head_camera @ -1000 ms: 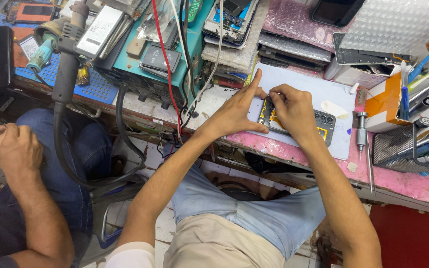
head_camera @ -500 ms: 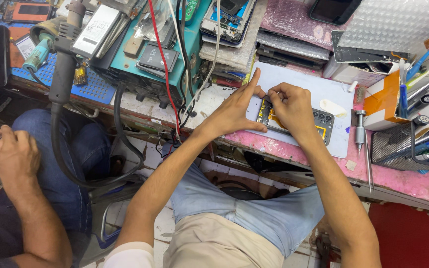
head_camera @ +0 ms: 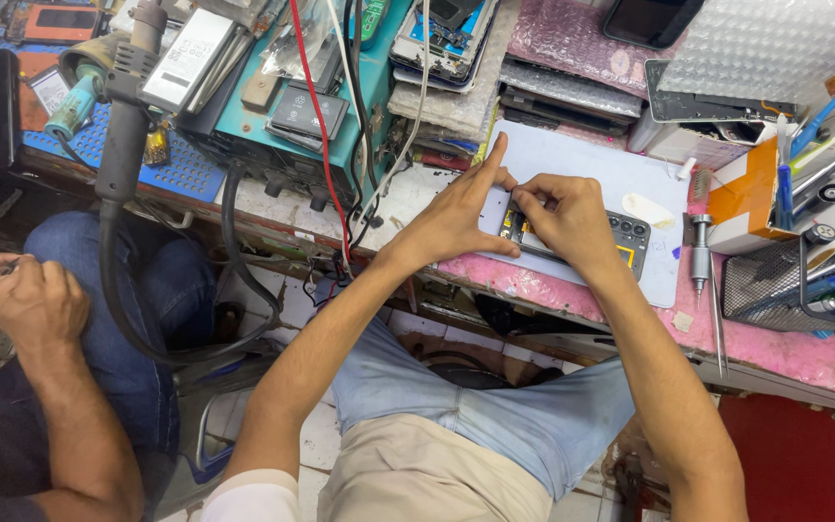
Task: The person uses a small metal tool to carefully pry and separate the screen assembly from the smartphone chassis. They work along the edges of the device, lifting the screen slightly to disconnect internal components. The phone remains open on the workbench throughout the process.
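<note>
Both hands pinched the opened phone on the grey mat, near worktop's front edge: left hand fingers at 9 o'clock, right hand on top. Screwdriver at 3 o'clock; clutter crowded 12.

An opened phone lies on a mat at centre frame, both hands upon it: left hand at its left end, right hand over its middle. A screwdriver lies right of it. A power supply box sits upper left. A co-worker's hands occupy the left edge.
</note>
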